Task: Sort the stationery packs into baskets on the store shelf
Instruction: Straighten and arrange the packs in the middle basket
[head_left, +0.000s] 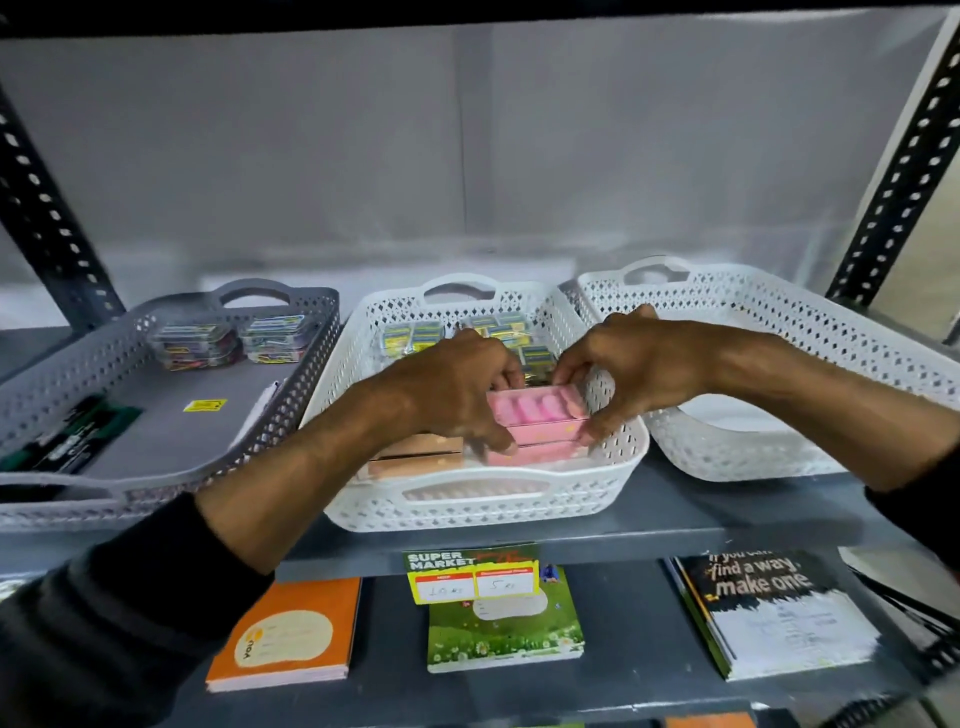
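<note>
A pink stationery pack (532, 410) sits on top of another pink pack inside the middle white basket (483, 512). My left hand (452, 389) grips its left end and my right hand (631, 366) grips its right end. Orange-brown packs (418, 452) lie beside the pink ones at the basket's front left. Several small yellow-and-blue packs (415, 335) fill the basket's back. The grey basket (72, 501) on the left holds clear packs with colourful contents (197, 345) at the back and dark packs (72, 436) at its front left.
A second white basket (810, 322) stands on the right of the grey shelf (675, 514). Below, an orange notebook (291, 631), a green notebook (504, 629) and a black-and-white notebook (774, 613) lie flat. A price tag (470, 574) hangs on the shelf edge. Perforated uprights (904, 171) flank the shelf.
</note>
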